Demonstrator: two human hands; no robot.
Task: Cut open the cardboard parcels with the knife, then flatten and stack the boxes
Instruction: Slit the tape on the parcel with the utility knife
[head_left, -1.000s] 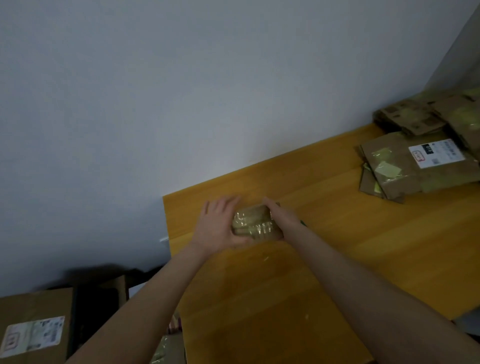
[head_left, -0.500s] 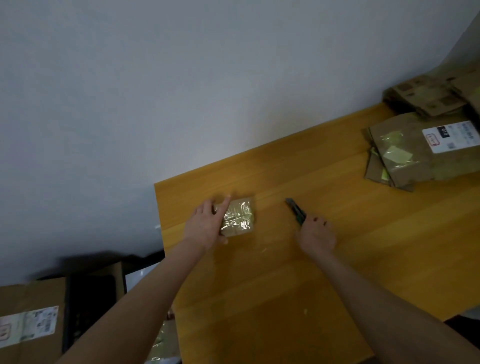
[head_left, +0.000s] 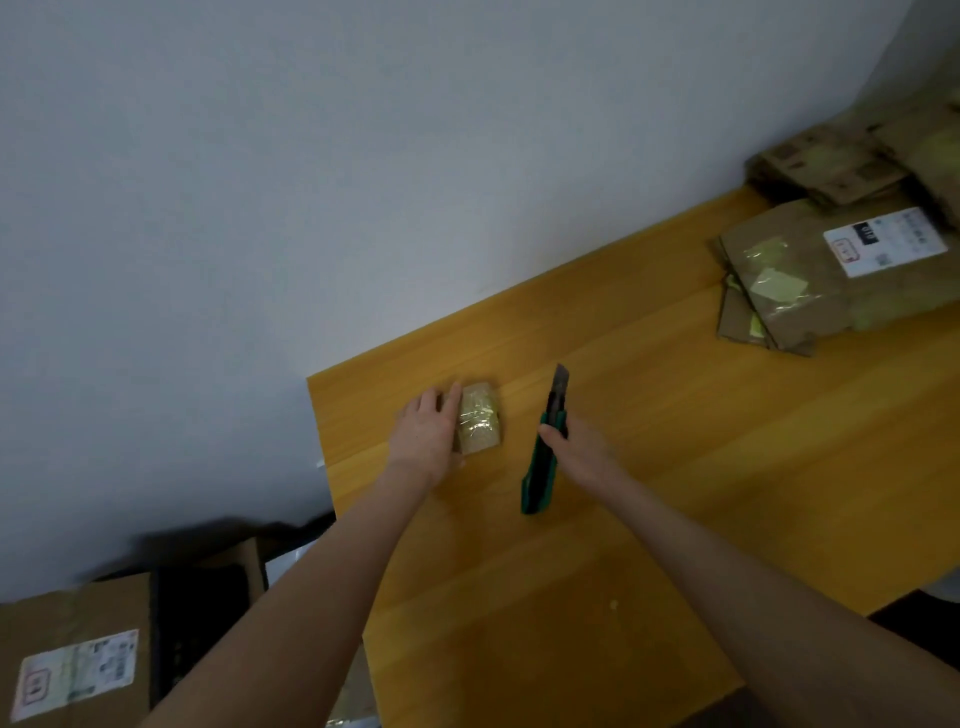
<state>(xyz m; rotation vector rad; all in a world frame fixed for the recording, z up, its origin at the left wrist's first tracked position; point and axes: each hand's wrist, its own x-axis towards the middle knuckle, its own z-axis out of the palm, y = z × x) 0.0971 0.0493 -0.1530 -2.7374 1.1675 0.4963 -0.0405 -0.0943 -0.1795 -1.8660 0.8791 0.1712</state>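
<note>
While my left hand (head_left: 428, 434) rests flat, fingers straight, against the left side of the small tape-wrapped cardboard parcel (head_left: 480, 420) near the yellow wooden table's (head_left: 675, 493) corner, my right hand (head_left: 582, 448) grips the green-handled utility knife (head_left: 538, 478) just right of it.

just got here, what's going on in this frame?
A person works at a yellow wooden table. The left hand rests flat against a small tape-wrapped cardboard parcel. The right hand grips a green-handled utility knife, blade out, apart from the parcel. No cut shows yet. Flattened brown cardboard boxes lie stacked at the table's far right.
</note>
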